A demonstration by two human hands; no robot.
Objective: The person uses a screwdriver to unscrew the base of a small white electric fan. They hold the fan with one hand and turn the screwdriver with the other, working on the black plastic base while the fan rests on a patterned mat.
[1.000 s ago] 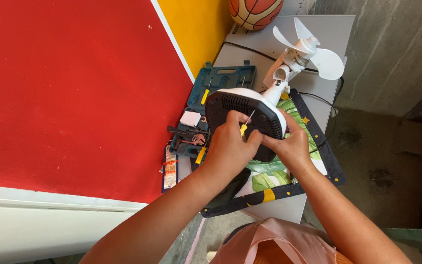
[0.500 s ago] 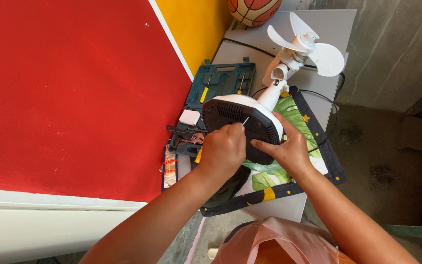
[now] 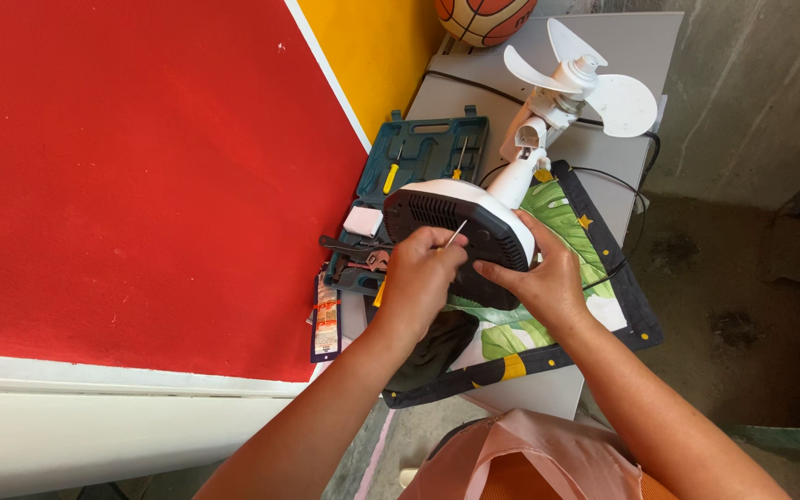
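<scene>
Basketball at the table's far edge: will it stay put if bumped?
The basketball is round and sits free at the edge of the grey table, so it would probably roll. It looks inflated, likely bouncy and light. Its pebbled skin should give decent grip.

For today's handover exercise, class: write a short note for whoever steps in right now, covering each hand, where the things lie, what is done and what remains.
Left hand: grips a thin screwdriver, tip on the fan base.
Right hand: steadies that base from the side.
Fan lies on the leaf-print cloth; bare white blades point away.
Open tool case sits beside the red wall.
Done: blade guard is off.
Left: base is closed, its screw seemingly not out yet.
</scene>
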